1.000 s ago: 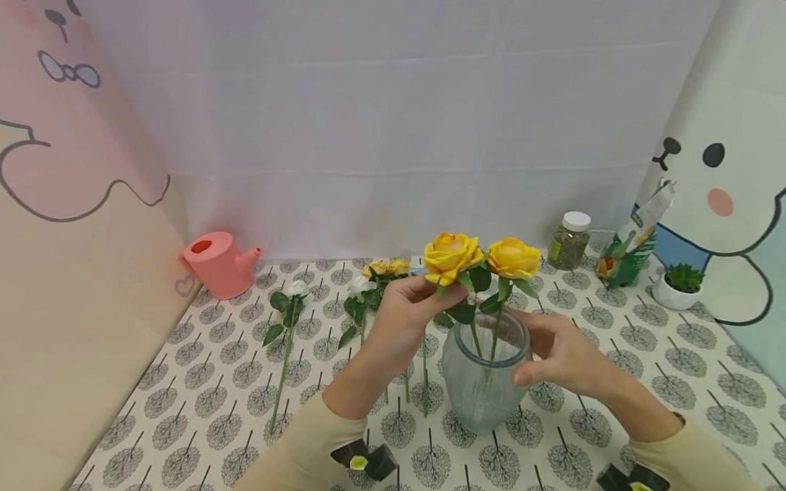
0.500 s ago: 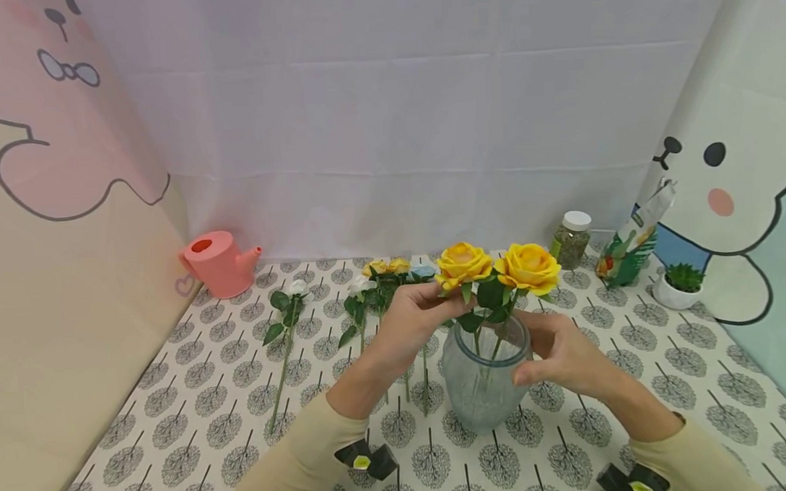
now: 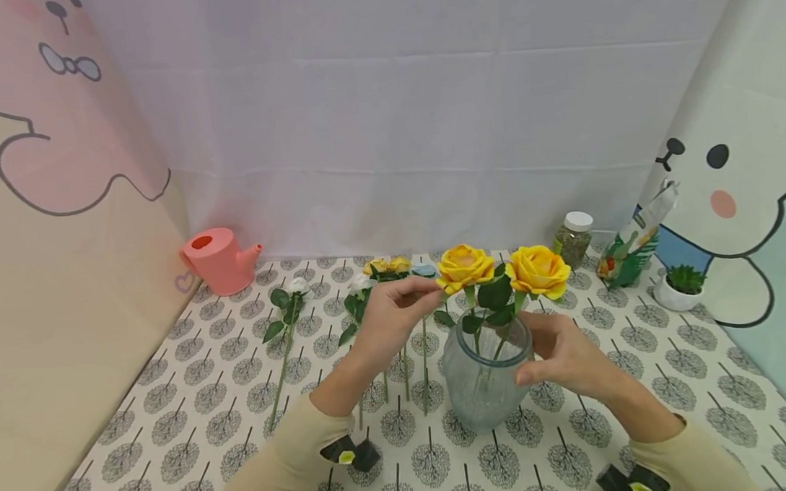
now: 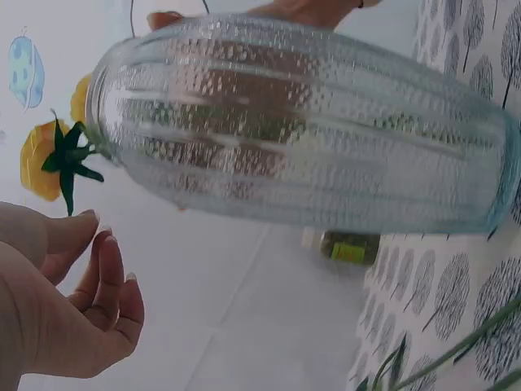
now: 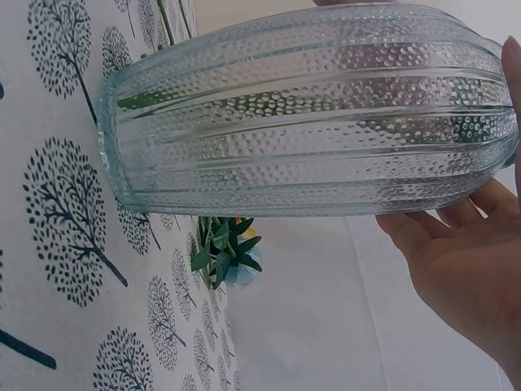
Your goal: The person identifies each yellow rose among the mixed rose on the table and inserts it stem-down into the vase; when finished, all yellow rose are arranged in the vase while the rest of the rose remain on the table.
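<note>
A ribbed clear glass vase (image 3: 482,387) stands upright on the cloth, with two yellow roses (image 3: 465,267) in it. Their heads rise above the rim and the stems go down inside. My right hand (image 3: 566,355) grips the vase's upper side, thumb in front and fingers behind; the right wrist view shows the fingers (image 5: 480,204) against the glass near the rim. My left hand (image 3: 395,318) is just left of the left rose head. In the left wrist view, that hand (image 4: 73,301) has loosely bent fingers with nothing between them, close below the rose's green sepals (image 4: 69,159).
Left of the vase lie a white rose (image 3: 288,328), another white one partly behind my left hand, smaller yellow roses (image 3: 387,266) and a pale blue flower (image 3: 423,270). A pink watering can (image 3: 221,262), lidded jar (image 3: 572,239), green-patterned bag (image 3: 633,241) and potted succulent (image 3: 680,286) stand at the back.
My left hand has released the left yellow rose and drawn back to the left. Both rose heads have shifted right. The right hand stays on the vase.
</note>
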`<state>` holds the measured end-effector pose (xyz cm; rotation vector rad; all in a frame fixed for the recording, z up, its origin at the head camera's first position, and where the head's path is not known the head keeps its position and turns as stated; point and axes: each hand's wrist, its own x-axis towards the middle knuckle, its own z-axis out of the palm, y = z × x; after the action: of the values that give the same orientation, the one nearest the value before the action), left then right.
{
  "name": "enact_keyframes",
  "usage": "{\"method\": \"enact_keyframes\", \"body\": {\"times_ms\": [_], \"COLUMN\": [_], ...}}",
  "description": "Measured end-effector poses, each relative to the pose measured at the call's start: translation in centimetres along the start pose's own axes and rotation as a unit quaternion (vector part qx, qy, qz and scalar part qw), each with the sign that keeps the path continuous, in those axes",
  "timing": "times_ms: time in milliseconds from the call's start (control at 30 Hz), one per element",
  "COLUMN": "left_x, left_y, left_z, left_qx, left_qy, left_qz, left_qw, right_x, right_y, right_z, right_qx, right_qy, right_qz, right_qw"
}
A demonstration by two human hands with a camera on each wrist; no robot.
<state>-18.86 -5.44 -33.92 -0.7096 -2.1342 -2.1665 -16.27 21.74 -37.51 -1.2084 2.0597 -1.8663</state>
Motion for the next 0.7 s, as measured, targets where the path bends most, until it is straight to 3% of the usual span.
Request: {"method": "enact_keyframes", "body": {"times_ms": [167, 267, 367, 533, 700], "left_x": [1.4, 2.3, 2.8, 3.4, 3.7], "left_y": [-0.7, -1.8, -3.4, -6.7, -8.6], "left_z": [-3.0, -4.9, -6.4, -8.0, -8.7], "left_qx": [0.071, 0.110, 0.160, 0.261, 0.322], "left_qy": [0.090, 0.146, 0.181, 0.199, 0.180], "left_qz": [0.021, 0.011, -0.004, -0.050, -0.100], "left_qw": [0.9932, 0.9832, 0.9705, 0.9434, 0.9240], "right_x": [-0.1, -0.2, -0.2, -0.2, -0.2], "right_y": [0.0, 0.0, -0.1, -0.1, -0.2], "right_z": [-0.1, -0.1, -0.1, 0.0, 0.0], "right_qx": [-0.008, -0.007, -0.005, -0.005, -0.006], "right_qy": [0.000, 0.003, 0.003, 0.003, 0.004], "right_qz": [-0.004, 0.002, 0.006, 0.010, 0.012], "right_qw": [1.000, 1.000, 1.000, 1.000, 1.000]}}
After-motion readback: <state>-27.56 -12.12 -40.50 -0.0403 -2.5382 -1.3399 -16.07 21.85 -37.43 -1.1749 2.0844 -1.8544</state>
